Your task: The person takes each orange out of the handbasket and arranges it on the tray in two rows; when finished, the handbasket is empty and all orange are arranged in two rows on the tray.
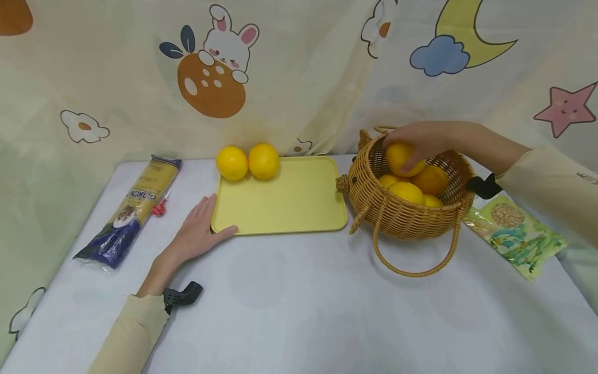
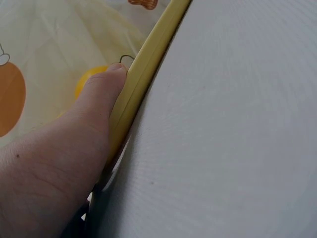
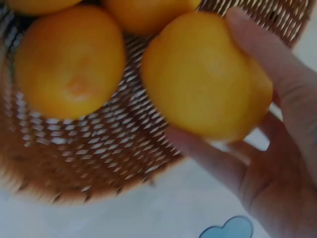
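Observation:
In the head view, my right hand [image 1: 424,139] grips an orange [image 1: 399,156] at the top of a wicker basket [image 1: 397,221]. The right wrist view shows thumb and fingers round that orange [image 3: 205,77], with another orange [image 3: 72,64] beside it in the basket. Several oranges, including one in front [image 1: 407,193], lie below. My left hand [image 1: 198,231] rests at the near left corner of a yellow tray [image 1: 280,205], fingers straight along its left side. Its thumb [image 2: 101,91] lies against the tray's rim [image 2: 133,84]. Two oranges [image 1: 263,161] sit at the tray's far left corner.
A blue and yellow packet [image 1: 133,208] lies on the left of the white table [image 1: 280,311], with a small red wrapped item [image 1: 159,208] beside it. Right of the basket is a green packet [image 1: 518,231]. The basket's handle [image 1: 416,274] hangs forward. A patterned cloth [image 1: 299,78] hangs behind.

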`<state>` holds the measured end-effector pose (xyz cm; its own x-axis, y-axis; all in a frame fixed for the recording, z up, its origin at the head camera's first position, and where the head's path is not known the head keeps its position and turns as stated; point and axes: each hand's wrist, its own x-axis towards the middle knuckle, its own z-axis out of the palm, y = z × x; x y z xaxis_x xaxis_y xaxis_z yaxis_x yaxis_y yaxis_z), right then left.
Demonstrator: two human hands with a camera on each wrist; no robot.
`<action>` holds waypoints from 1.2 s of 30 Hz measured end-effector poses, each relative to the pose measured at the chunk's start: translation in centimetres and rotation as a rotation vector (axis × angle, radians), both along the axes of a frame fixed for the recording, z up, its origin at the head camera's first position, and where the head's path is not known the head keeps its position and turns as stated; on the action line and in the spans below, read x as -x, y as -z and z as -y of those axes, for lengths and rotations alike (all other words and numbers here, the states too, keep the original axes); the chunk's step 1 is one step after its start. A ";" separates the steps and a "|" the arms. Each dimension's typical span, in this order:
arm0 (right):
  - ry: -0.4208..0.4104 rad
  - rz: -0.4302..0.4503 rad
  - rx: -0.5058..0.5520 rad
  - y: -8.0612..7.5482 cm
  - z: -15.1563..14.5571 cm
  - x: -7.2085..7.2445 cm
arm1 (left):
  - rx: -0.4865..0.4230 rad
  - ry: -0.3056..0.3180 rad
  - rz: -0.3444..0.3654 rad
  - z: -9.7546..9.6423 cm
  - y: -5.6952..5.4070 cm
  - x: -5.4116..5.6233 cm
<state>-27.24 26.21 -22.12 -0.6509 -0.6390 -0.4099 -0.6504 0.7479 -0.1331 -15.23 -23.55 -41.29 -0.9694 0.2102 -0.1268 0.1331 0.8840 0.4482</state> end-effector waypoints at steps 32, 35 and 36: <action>0.247 0.129 0.442 -3.4 5.5 3.7 | -0.010 0.007 -0.029 -0.2 0.2 0.1; 0.232 0.211 0.496 -2.3 8.1 4.9 | -0.012 0.006 -0.031 -0.3 0.3 -0.1; 0.217 0.234 0.511 -2.0 9.1 5.2 | -0.015 0.005 -0.031 -0.2 0.3 -0.2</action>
<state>-32.49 17.10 -20.11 -0.7181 -0.6554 -0.2340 -0.4001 0.6639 -0.6318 -15.03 -23.30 -41.61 -0.9718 0.2164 -0.0935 0.1513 0.8767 0.4566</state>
